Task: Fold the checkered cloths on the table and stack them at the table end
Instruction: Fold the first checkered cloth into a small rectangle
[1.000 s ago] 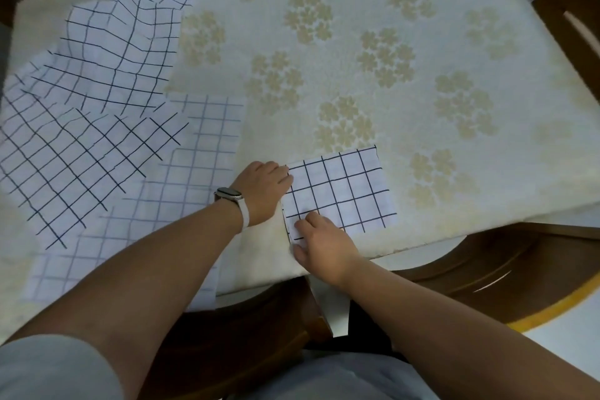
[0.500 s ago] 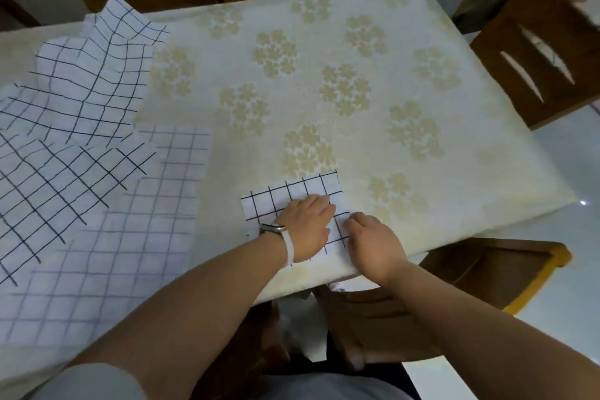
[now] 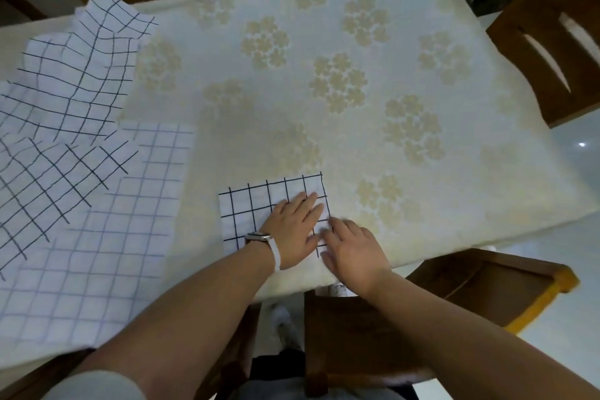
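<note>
Left grip point(image 3: 293, 232), right grip point(image 3: 355, 253) atop half-hidden cloth point(image 3: 255, 204)

A small folded cloth point(image 3: 256, 208) lies near the table's point(image 3: 373, 26) near edge. The left hand point(image 3: 293, 227), a watch point(image 3: 259, 237) on its wrist, presses flat on the cloth with straight fingers. The right hand point(image 3: 352, 252) rests on the cloth's right near corner, just beside the left. At the table's left lie three unfolded cloths, overlapping: two black-lined point(image 3: 81, 75) point(image 3: 48, 178) over a pale-lined one point(image 3: 107, 237). Wooden chairs point(image 3: 552, 52) stand around the table.
</note>
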### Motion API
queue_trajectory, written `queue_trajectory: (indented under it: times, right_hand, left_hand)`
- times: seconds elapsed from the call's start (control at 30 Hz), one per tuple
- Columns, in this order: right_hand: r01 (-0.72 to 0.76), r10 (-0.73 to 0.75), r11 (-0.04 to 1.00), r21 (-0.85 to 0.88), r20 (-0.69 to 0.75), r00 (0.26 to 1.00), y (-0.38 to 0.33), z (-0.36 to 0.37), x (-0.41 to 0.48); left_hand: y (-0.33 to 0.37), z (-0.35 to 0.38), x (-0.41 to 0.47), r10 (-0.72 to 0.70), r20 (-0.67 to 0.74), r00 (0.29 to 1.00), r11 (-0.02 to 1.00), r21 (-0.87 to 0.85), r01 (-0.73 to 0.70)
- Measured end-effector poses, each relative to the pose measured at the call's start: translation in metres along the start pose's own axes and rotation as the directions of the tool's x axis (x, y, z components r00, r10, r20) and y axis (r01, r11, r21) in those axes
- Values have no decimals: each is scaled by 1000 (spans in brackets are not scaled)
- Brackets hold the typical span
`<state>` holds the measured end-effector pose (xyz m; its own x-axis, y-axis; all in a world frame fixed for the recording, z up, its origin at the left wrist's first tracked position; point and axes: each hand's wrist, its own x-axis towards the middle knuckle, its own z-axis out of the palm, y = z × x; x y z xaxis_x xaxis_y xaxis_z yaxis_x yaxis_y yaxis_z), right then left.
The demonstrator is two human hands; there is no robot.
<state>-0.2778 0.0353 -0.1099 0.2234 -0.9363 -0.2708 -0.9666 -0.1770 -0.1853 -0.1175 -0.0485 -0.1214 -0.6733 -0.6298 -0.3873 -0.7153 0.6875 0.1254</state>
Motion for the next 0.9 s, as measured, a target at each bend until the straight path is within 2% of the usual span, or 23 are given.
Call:
queue_trajectory:
  times: [0.23,0.4,0.53,0.67,0.77,0.9]
  right_hand:
    - [3,-4,1000,24,32,999,4,-5,4]
    - [12,-12,1000,5,71,997,4,-10,11]
    - [31,-38,998,57,110,993,5,-22,22]
    - [9,-23,993,121,112,993,10,-28,36]
    - [-68,45,975,213,109,993,14,-29,42]
    - [-162,130,955,249,140,982,17,-29,43]
  left_hand:
    - [5,17,-1,-100,51,994,995,17,99]
    - [6,15,-1,-108,77,991,994,-25,110]
    - [4,6,1,-84,30,996,990,-107,87]
    - [-12,-14,12,-71,-89,994,985,-163,56]
    - [-25,-34,28,-23,-119,993,994,-110,10]
    - [-27,-55,56,166,-69,984,981,112,-157]
